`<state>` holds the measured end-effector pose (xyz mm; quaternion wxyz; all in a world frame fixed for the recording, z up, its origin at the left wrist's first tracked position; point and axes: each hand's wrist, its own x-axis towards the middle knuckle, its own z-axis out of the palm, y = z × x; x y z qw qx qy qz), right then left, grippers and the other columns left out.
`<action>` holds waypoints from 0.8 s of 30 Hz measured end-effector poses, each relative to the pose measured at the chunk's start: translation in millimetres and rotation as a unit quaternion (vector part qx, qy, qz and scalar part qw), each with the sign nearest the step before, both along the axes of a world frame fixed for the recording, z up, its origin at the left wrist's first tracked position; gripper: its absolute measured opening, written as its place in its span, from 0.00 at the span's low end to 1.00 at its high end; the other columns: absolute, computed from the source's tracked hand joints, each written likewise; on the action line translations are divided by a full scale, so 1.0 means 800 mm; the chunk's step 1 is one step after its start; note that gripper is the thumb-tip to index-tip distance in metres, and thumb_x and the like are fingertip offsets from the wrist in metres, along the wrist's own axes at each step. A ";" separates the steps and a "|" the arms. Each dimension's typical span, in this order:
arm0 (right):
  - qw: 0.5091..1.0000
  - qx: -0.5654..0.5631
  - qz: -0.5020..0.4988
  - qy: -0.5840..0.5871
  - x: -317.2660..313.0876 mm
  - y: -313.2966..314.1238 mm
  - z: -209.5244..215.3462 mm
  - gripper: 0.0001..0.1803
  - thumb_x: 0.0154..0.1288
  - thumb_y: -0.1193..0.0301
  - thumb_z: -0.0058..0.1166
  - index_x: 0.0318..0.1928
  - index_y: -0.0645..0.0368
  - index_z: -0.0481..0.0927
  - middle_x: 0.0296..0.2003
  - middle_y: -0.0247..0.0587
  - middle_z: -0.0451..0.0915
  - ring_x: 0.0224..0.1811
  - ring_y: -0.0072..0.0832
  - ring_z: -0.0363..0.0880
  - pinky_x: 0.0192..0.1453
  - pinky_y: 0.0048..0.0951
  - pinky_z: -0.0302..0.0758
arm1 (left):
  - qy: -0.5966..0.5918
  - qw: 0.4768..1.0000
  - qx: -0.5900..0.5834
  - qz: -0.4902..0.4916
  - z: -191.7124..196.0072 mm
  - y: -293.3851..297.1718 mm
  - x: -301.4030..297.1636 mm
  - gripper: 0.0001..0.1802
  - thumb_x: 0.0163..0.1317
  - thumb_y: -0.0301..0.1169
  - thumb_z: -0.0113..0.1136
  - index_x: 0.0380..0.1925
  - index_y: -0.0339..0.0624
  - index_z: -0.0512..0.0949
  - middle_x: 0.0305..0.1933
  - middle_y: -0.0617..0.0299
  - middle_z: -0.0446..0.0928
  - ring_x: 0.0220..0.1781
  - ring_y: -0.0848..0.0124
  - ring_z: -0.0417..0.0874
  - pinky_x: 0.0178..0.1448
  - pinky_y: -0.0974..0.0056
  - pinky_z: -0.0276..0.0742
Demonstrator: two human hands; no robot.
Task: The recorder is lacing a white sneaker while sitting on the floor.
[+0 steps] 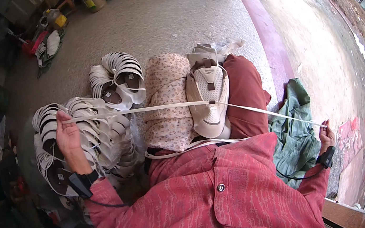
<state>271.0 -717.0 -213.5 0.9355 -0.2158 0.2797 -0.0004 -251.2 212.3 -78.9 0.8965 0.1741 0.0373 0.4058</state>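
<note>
Left hand (pixel 68 135) and right hand (pixel 326 135) each pinch the pale lace (pixel 162 107), taut across shoe (pixel 209 91); likely evening lengths; next probably calls for threading.

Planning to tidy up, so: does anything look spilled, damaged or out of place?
Two things: the green cloth lies crumpled beside the right leg, untidily, and the pink patch on the pavement looks ragged, perhaps worn paint. The lace between left hand and right hand looks fine.
</note>
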 end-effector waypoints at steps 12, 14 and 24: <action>0.978 -0.135 0.146 -0.068 -0.028 -0.264 -0.010 0.17 0.69 0.76 0.50 0.57 0.59 0.76 0.31 0.34 0.77 0.25 0.24 0.68 0.27 0.22 0.68 | 0.150 0.976 0.078 0.140 -0.040 0.082 -0.052 0.18 0.72 0.22 0.43 0.59 0.30 0.69 0.54 0.51 0.79 0.47 0.69 0.83 0.39 0.71 0.77; 0.980 -0.105 0.154 -0.065 0.043 -0.181 -0.060 0.18 0.69 0.75 0.51 0.59 0.60 0.74 0.31 0.34 0.77 0.26 0.23 0.69 0.29 0.21 0.69 | 0.162 0.958 0.105 0.210 0.017 0.044 -0.135 0.19 0.72 0.20 0.42 0.62 0.30 0.67 0.54 0.52 0.78 0.46 0.71 0.82 0.37 0.71 0.74; 0.953 -0.240 0.102 -0.154 0.022 -0.121 0.003 0.11 0.73 0.72 0.49 0.51 0.62 0.76 0.28 0.29 0.72 0.17 0.15 0.58 0.19 0.16 0.58 | 0.220 0.940 0.077 0.249 0.084 0.043 -0.073 0.23 0.71 0.20 0.45 0.66 0.36 0.64 0.56 0.60 0.77 0.33 0.78 0.73 0.24 0.75 0.62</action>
